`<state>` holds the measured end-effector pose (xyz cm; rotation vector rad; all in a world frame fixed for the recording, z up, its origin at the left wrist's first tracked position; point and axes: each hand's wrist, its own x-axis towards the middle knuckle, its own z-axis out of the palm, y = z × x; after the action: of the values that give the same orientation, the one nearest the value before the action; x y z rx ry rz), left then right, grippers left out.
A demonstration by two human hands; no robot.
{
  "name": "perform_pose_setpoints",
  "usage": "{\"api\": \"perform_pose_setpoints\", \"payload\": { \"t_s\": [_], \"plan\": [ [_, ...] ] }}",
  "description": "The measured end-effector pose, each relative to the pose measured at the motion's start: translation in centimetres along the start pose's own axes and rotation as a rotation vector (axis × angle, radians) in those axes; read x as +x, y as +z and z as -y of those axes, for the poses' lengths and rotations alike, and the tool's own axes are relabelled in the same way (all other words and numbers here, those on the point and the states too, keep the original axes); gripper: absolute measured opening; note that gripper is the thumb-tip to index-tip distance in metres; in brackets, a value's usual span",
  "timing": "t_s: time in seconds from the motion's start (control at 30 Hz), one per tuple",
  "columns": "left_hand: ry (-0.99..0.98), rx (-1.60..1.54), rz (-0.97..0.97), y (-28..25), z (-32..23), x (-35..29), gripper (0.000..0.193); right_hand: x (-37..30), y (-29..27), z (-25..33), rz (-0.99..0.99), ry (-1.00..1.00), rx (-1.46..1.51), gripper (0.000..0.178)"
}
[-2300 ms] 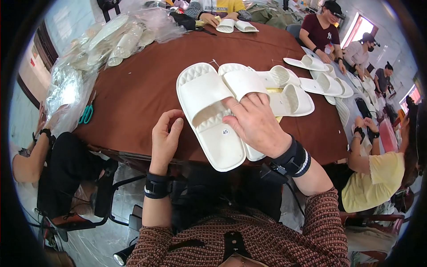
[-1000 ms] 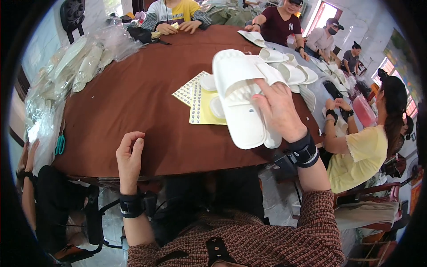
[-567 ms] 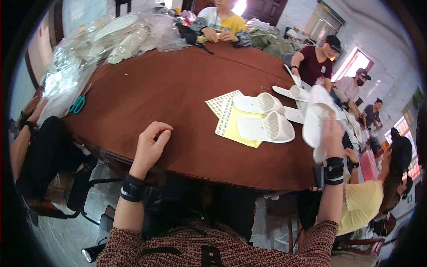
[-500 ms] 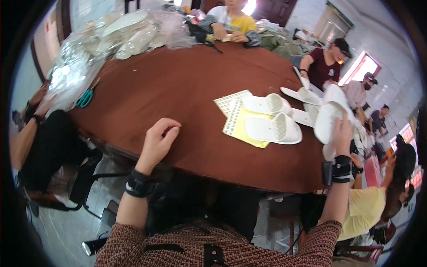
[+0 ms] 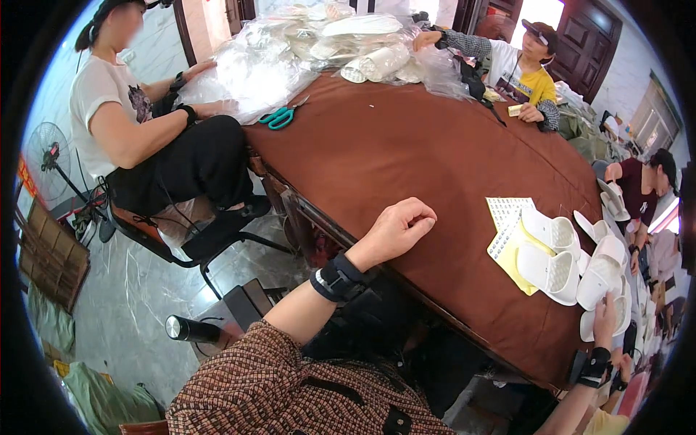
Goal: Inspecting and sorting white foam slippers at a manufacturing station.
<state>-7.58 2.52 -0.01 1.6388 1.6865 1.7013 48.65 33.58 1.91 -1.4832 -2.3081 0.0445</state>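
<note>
My left hand rests at the table's near edge, its fingers curled loosely with nothing visible in them. At the right, my right hand grips a white slipper among other white slippers lying close together; part of its fingers is hidden. Left of it, two white slippers with quilted straps, a far one and a near one, lie side by side. They partly cover yellow-backed sticker sheets printed with rows of small marks.
The round table has a brown cloth. Teal-handled scissors lie at its left edge, beside clear plastic bags of white slippers. Co-workers sit at the left, far side and right. A black flask is at the lower left.
My view has swung left, so everything appears shifted right. My right hand still holds a slipper, now lower beside the others. A co-worker across the table reaches toward the bags.
</note>
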Motion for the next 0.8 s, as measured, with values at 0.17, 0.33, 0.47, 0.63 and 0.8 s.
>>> {"api": "perform_pose_setpoints", "payload": {
  "t_s": [0.17,0.33,0.47,0.63,0.8],
  "plan": [
    [-0.022,-0.011,0.017,0.0,-0.1,0.1,0.013,-0.8,0.7,1.2,-0.088,-0.047,-0.008,0.046],
    [-0.047,-0.006,0.021,0.0,-0.4,0.0,0.013,-1.0,1.3,1.1,-0.103,-0.061,-0.028,0.047],
    [-0.086,0.018,0.03,0.0,-0.7,0.1,0.013,-0.9,1.1,1.9,-0.155,-0.041,0.003,0.048],
    [-0.081,-0.003,0.046,0.1,-1.0,0.1,0.012,-1.5,0.1,4.6,-0.201,-0.065,0.041,0.052],
    [-0.062,0.009,0.018,0.4,-0.8,0.2,0.011,-2.2,0.1,7.2,-0.203,-0.104,0.037,0.05]
  ]
}}
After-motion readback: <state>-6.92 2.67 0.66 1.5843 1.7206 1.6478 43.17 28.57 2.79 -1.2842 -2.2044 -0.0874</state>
